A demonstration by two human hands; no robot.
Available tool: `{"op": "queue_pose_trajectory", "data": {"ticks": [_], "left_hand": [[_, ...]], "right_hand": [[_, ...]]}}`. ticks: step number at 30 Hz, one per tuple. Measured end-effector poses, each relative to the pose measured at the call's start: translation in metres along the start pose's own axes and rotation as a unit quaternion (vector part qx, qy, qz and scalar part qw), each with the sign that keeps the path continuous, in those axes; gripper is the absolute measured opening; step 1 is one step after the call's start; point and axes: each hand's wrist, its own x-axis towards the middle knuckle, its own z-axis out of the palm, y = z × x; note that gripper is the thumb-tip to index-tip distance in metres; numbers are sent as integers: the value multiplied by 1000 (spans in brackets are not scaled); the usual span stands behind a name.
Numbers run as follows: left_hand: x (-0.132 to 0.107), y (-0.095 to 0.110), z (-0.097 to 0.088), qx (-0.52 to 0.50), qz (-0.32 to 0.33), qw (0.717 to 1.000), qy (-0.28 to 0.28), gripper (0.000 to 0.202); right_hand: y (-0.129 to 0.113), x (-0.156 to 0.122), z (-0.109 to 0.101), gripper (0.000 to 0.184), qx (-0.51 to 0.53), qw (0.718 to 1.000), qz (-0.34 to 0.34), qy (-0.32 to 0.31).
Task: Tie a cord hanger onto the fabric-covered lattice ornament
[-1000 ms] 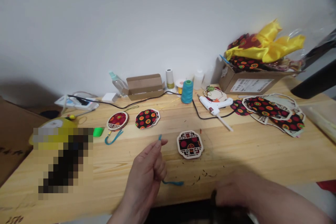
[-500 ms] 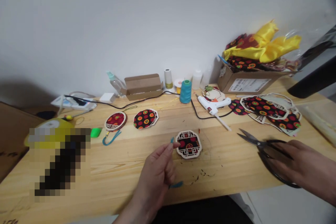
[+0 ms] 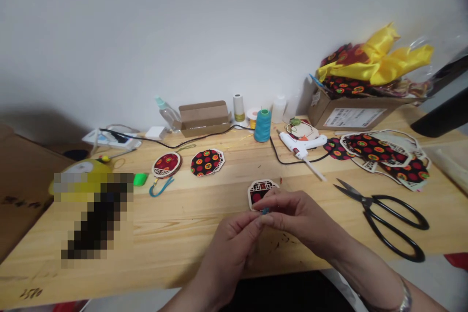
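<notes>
Pinching a short length of blue cord at their meeting fingertips, the left hand and the right hand come together over the near part of a pale, wood-grained table; each thumb and forefinger is closed on the cord, most of which is hidden by the fingers, and a silver-coloured bracelet circles the right wrist. Dark, thin scraps lie just beside the right hand. Well to the right, large scissors with black looped handles lie untouched, blades parted. Just beyond the fingertips, and partly covered by them, is a lobed panel of dark patterned fabric with a pale lattice frame. Farther left, a round red-fabric ornament with a pale rim lies with a looped blue tassel, near an angular panel of black, red-dotted fabric. Beyond the hands on the right, a white glue gun rests near a teal cone of thread, with a pile of patterned fabric panels farther right. Farthest back, a brown cardboard box brims with patterned fabric and shiny yellow cloth near the plain wall.
</notes>
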Motion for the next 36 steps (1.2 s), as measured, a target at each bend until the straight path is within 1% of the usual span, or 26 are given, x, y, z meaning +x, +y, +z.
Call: {"op": "queue_pose_trajectory", "data": {"ticks": [1,3,5,8,10,12,15,19,21,23,24,25,26,28,31,34,36], "left_hand": [[0,0,0,7,-3,1000,-3,25],[-1,0,0,-5,-6,1000,-11,23],[-1,-2,-1,-58,-9,998,-15,23],[0,-4,-2,-159,-40,986,-11,28],[1,-4,-3,-185,-57,981,-6,28],[2,-5,-2,-174,-52,983,-7,25],[4,-5,-2,-129,-28,991,-12,19],[4,-7,-2,-82,-20,996,0,19],[3,-8,-4,-71,-14,997,10,19],[2,-8,-5,-76,-4,997,28,18],[2,-8,-6,-87,1,996,36,18],[1,-8,-6,-103,5,994,43,17],[1,-8,-7,-120,10,992,48,17],[2,-7,-8,-150,18,987,52,16],[4,-7,-8,-173,24,983,56,15],[5,-8,-9,-183,24,981,60,15],[4,-8,-10,-186,22,980,62,15]], "right_hand": [[-1,1,0,15,0,1000,-5,9],[-3,2,-1,16,-16,999,-27,30],[-7,2,0,18,-43,996,-52,56],[-9,2,2,19,-84,990,-76,88],[-9,2,2,19,-109,986,-88,96],[-7,2,2,19,-130,982,-97,99],[-5,1,3,20,-162,976,-107,97],[-5,2,0,21,-192,970,-120,90],[-5,4,-7,19,-200,965,-126,115],[-4,5,-18,17,-239,945,-142,170],[-3,6,-24,16,-275,929,-154,194],[-2,6,-30,14,-319,910,-166,204],[-1,5,-35,13,-367,891,-178,199],[3,4,-40,13,-449,860,-187,152],[8,3,-38,14,-540,819,-171,90],[14,5,-33,13,-605,775,-168,73],[17,8,-32,9,-631,752,-178,69]]}}
